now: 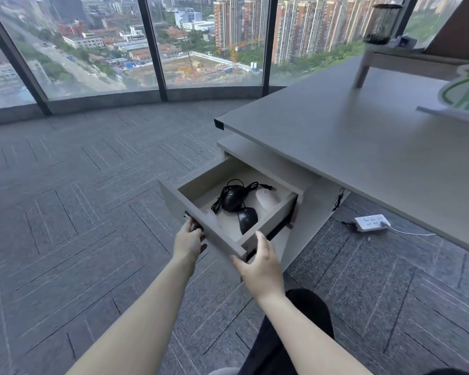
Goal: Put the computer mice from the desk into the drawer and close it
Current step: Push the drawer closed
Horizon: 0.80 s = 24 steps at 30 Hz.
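while both forearms reach forward from the bottom of the view, the right hand (pixel 260 263) cups the near right corner of the pale grey laminate drawer (pixel 201 223), thumb up on the side wall, fingers curled loosely under the front panel. the left hand (pixel 188 240) is closed around the dark handle on the front face. inside the pulled-out drawer lie a black corded mouse (pixel 248 219), a second black corded mouse (pixel 233 198) with its cable bunched, and what looks like a pale beige mouse (pixel 267 199) further back, though it is blurred. the mice are light and loose, so a hard shove would likely slide them; the drawer is stiff and rides on runners, best pushed squarely by its front panel. beyond, the grey desk top (pixel 349 136) shows no mouse.
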{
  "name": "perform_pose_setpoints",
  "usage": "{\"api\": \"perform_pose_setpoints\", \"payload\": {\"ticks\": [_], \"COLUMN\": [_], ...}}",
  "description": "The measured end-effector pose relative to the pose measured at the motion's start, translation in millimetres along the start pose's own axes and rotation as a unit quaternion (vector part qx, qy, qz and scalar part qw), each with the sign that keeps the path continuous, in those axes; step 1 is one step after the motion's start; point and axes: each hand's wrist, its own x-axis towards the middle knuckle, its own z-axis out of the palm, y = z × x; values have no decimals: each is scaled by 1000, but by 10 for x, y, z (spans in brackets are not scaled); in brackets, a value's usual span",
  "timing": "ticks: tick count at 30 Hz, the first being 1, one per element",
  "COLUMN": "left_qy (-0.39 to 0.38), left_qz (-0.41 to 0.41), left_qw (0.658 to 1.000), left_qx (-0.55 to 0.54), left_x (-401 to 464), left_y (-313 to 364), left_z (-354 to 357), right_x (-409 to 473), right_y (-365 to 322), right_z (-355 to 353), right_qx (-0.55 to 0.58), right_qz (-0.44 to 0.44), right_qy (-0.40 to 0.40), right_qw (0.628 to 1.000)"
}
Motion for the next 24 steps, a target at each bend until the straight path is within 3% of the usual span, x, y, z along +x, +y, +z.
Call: {"api": "perform_pose_setpoints", "payload": {"ticks": [13,24], "left_qy": [-51,-105], "left_qz": [-18,-26], "left_qw": [998,992], "left_qx": [-38,-57], "left_x": [654,1009], "left_y": [192,253], "left_z": [1168,1782], "right_x": [950,1487], "right_y": [458,715], "right_z": [-526,-722], "right_qx": [52,88], "right_qz": [128,136], "right_qy": [83,139], "right_qw": [987,977]}}
